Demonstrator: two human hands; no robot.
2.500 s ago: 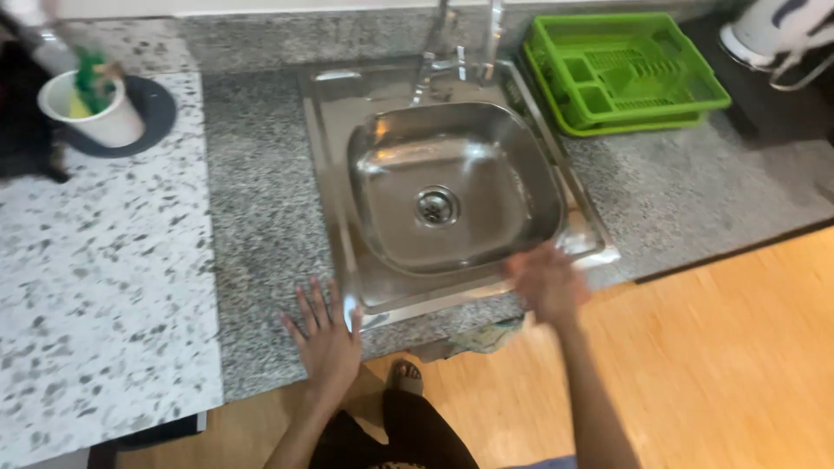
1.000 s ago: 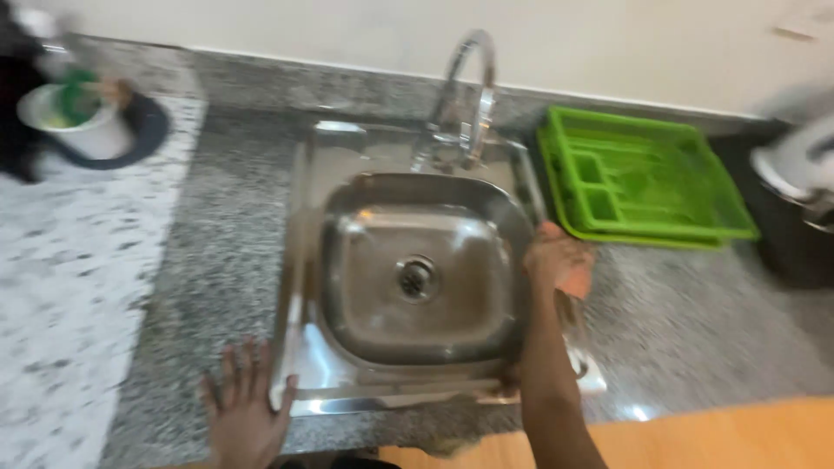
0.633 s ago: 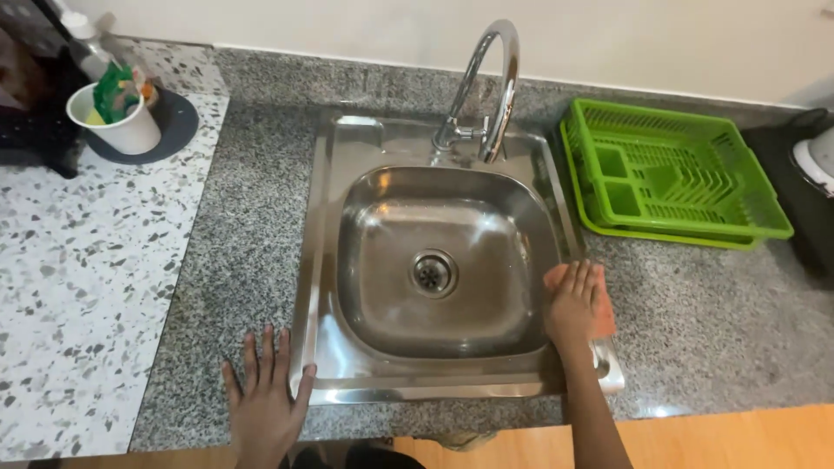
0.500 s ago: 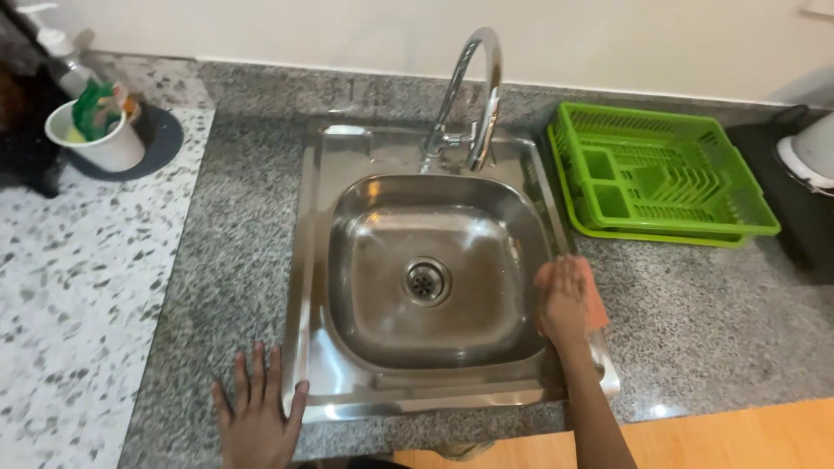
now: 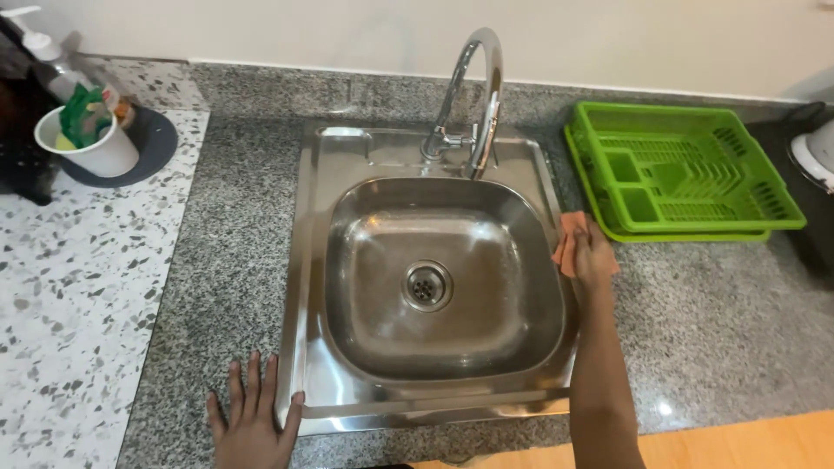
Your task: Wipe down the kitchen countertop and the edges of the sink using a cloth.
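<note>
A square steel sink (image 5: 313, 260) with a curved tap (image 5: 476, 95) is set into a grey granite counter (image 5: 217, 243). My right hand (image 5: 592, 259) presses an orange cloth (image 5: 569, 234) flat on the sink's right rim, close to the green dish rack. Fingers spread, my left hand (image 5: 252, 421) rests flat on the counter at the sink's front left corner and holds nothing. The basin is bare, and its drain (image 5: 426, 285) shows in the middle.
A green plastic dish rack (image 5: 686, 169) stands right of the sink. At the far left, a white cup (image 5: 91, 143) holding a green scourer sits on a dark round mat, with a soap pump (image 5: 43, 52) behind it. A white speckled counter (image 5: 61, 304) lies to the left.
My right hand with the cloth has slid along the sink's right rim from the front toward the back. My left hand has stayed at the front left corner.
</note>
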